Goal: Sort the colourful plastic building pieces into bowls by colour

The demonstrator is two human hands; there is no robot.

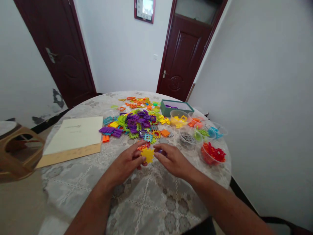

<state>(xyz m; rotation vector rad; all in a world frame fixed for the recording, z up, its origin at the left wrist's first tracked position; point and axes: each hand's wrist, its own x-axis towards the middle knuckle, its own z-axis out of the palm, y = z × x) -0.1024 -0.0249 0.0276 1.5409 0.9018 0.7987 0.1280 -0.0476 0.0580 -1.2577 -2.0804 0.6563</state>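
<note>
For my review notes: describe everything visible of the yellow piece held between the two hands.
The yellow piece is a small flat tile of bright opaque plastic, roughly square with toothed edges. It is held low over the table, face tilted toward the camera. Fingers of the left hand grip its left side; fingers of the right hand touch its right edge. An orange piece sits just behind it; whether they join is unclear.

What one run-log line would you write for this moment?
left hand: pinching yellow toothed tile | right hand: pinching same tile | beyond: pile of coloured tiles | beside: clear tubs | surface: round table
</note>
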